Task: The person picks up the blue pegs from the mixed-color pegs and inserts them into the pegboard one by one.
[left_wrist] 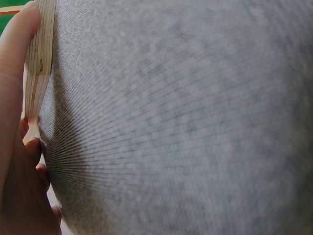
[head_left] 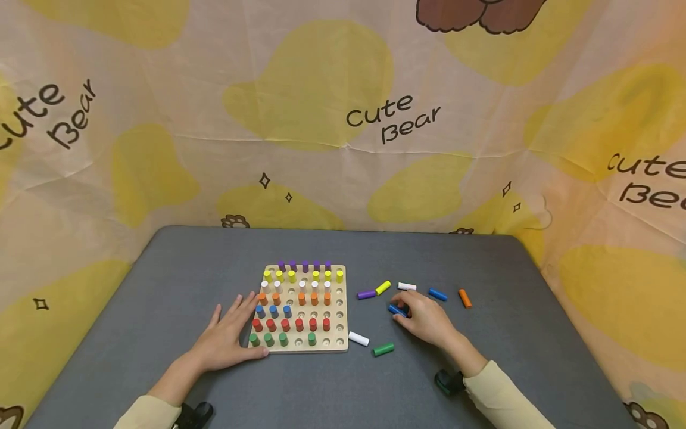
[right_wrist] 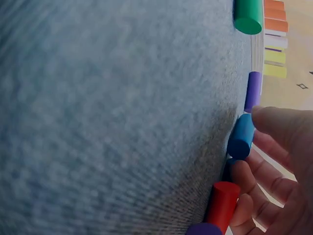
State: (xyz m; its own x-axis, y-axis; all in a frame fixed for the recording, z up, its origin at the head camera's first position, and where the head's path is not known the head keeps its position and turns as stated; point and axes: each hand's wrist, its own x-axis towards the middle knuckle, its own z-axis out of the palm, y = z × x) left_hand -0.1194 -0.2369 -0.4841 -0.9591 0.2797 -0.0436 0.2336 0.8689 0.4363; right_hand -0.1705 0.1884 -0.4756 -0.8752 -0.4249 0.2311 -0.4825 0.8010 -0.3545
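Observation:
A wooden pegboard (head_left: 340, 302) with rows of coloured pegs lies on the table. My left hand (head_left: 227, 336) rests at its left side, fingers spread along the edge and thumb at the near corner. In the left wrist view, the thumb (left_wrist: 17, 39) touches the board's side (left_wrist: 43, 54). To the right of the board, my right hand (head_left: 426, 319) pinches a blue peg (head_left: 397, 310) lying at the tabletop. In the right wrist view, the thumb meets this blue peg (right_wrist: 241, 137); a red peg (right_wrist: 223, 205) lies close to the curled fingers.
Around the right hand lie loose pegs: purple (head_left: 367, 294), yellow (head_left: 383, 288), white (head_left: 407, 286), another blue (head_left: 437, 294) and orange (head_left: 464, 298). Nearer are a second white peg (head_left: 358, 339) and a green peg (head_left: 383, 350). A patterned cloth (head_left: 321, 119) hangs behind the grey table (head_left: 214, 250).

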